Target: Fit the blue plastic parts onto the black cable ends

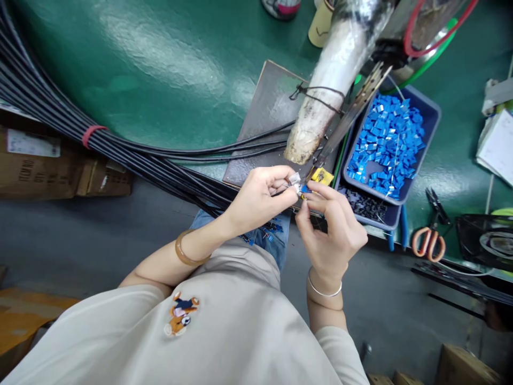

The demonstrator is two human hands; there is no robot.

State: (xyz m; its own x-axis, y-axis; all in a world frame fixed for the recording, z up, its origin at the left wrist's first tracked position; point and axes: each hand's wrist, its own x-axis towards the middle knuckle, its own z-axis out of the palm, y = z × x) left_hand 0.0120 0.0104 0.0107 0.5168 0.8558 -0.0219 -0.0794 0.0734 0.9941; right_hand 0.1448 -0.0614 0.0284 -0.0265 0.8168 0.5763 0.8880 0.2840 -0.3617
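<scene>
Both hands meet over the front edge of the bench, just below the mouth of a white-wrapped pipe [326, 96]. My left hand [262, 195] is closed in a pinch, with a small whitish piece [294, 178] at its fingertips. Close beside it, my right hand [332, 222] pinches at a small blue piece [305, 189] that lies between the two hands. Fine detail there is partly hidden by fingers. A yellow block [322, 176] sits just behind my right fingertips. Black cables [176, 171] run in from the left toward my left hand.
A grey-blue bin [433, 115] of blue connector pieces [385, 139] stands to the right, above another bin with small black parts [364, 206]. Orange-handled scissors [428, 243] lie further right. A dark board [266, 101] rests under the pipe. Cardboard boxes [44, 166] stand left.
</scene>
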